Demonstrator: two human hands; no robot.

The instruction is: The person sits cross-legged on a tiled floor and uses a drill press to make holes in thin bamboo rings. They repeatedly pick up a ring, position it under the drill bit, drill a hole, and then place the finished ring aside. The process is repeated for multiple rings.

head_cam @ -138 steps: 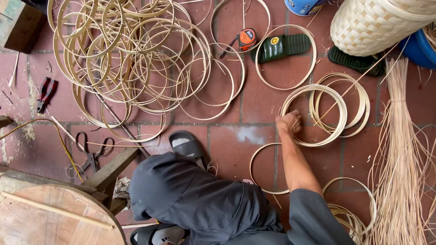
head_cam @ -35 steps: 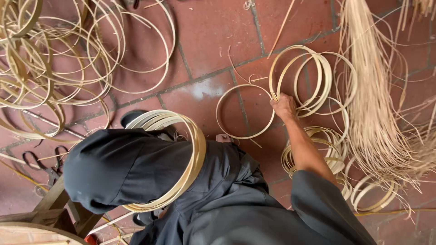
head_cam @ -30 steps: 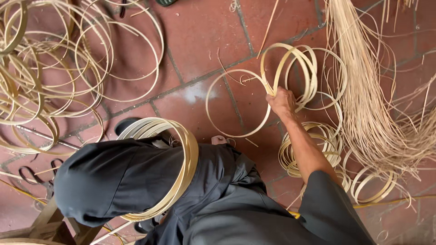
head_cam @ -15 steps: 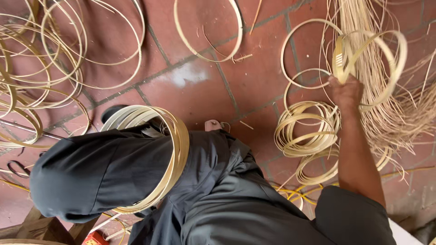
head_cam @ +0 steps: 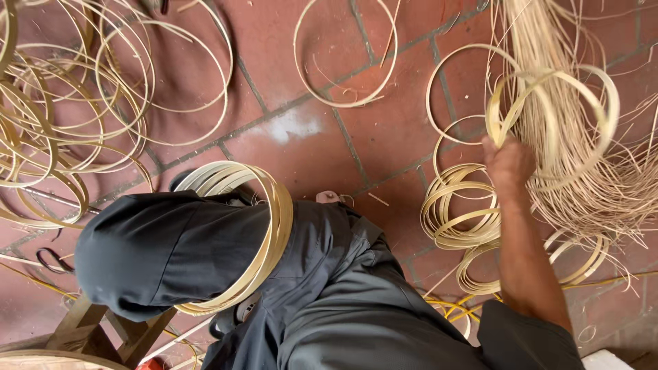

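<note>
My right hand (head_cam: 508,163) grips a bunch of thin bamboo hoops (head_cam: 552,123) and holds them up over the brick floor at the right. A stack of similar hoops (head_cam: 269,233) hangs around my left knee in dark trousers. My left hand is out of sight. Below my right hand lie two piles of coiled hoops (head_cam: 458,219), one beside the other. A long bundle of loose bamboo strips (head_cam: 598,185) spreads behind the lifted hoops.
A single hoop (head_cam: 346,103) lies on the red bricks at top centre. Several large hoops (head_cam: 82,123) overlap at the left. Scissors (head_cam: 51,260) lie at the left edge, a wooden stool (head_cam: 103,336) stands under my leg.
My right hand has picked a bunch of hoops off the floor and raised them to the right. The view has swung rightward; the hoops on my knee stay put.
</note>
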